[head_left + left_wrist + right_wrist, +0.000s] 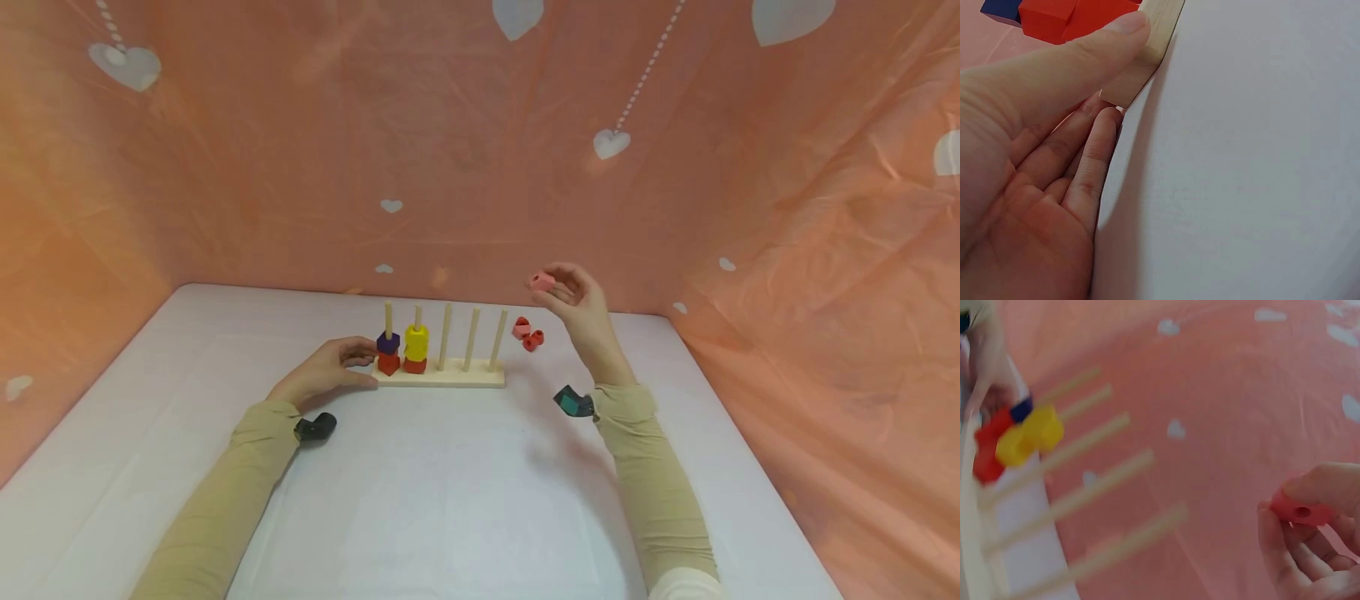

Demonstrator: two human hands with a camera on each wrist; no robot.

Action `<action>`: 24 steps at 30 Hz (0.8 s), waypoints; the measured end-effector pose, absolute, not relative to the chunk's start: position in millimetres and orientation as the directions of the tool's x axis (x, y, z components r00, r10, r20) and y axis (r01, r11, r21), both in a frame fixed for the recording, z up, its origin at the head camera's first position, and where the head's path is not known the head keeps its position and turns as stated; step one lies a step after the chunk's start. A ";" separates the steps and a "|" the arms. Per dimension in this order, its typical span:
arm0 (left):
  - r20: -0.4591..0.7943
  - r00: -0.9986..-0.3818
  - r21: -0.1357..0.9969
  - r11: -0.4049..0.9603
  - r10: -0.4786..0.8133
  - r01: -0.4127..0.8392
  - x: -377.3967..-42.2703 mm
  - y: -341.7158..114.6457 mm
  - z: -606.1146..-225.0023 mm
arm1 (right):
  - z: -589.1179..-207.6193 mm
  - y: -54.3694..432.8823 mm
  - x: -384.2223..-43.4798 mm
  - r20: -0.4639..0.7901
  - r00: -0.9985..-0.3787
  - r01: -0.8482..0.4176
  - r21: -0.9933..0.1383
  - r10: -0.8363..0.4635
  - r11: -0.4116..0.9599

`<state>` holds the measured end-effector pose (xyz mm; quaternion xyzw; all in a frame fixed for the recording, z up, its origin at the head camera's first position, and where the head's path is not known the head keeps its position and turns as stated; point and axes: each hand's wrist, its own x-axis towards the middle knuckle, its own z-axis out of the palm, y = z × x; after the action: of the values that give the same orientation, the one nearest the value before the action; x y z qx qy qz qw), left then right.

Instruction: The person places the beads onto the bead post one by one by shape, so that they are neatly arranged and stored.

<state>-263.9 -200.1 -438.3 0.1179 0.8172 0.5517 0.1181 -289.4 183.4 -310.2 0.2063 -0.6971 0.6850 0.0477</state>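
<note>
One pink bead [542, 282], pinched in my right hand [581, 307], raised right of the five-peg wooden stand [442, 379], its left end gripped by my left hand [327, 364], loose beads [530, 342] near its right end.

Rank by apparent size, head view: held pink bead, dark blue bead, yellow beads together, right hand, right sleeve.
1. Right sleeve
2. Right hand
3. Yellow beads together
Smallest, not ranked: held pink bead and dark blue bead look about alike.
</note>
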 end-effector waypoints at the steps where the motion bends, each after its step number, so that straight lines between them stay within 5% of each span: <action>1: -0.063 -0.944 0.930 0.363 0.323 0.062 -264.2 -200.2 -438.8 | -308.4 178.4 -288.5 0.355 -0.905 -0.357 -0.933 -0.233 -0.038; 14: -0.076 -0.947 0.933 0.358 0.313 0.044 -264.6 -200.5 -438.8 | -316.4 110.7 -286.9 0.445 -0.818 -0.412 -0.895 -0.363 -0.169; 24: -0.073 -0.947 0.926 0.374 0.313 0.052 -264.1 -201.6 -438.6 | -337.4 81.8 -288.1 0.445 -0.815 -0.461 -0.886 -0.371 -0.050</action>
<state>-264.1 -201.6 -438.6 0.1114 0.8203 0.5483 0.1190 -288.1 81.8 -337.4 0.3021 -0.6885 0.6584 0.0342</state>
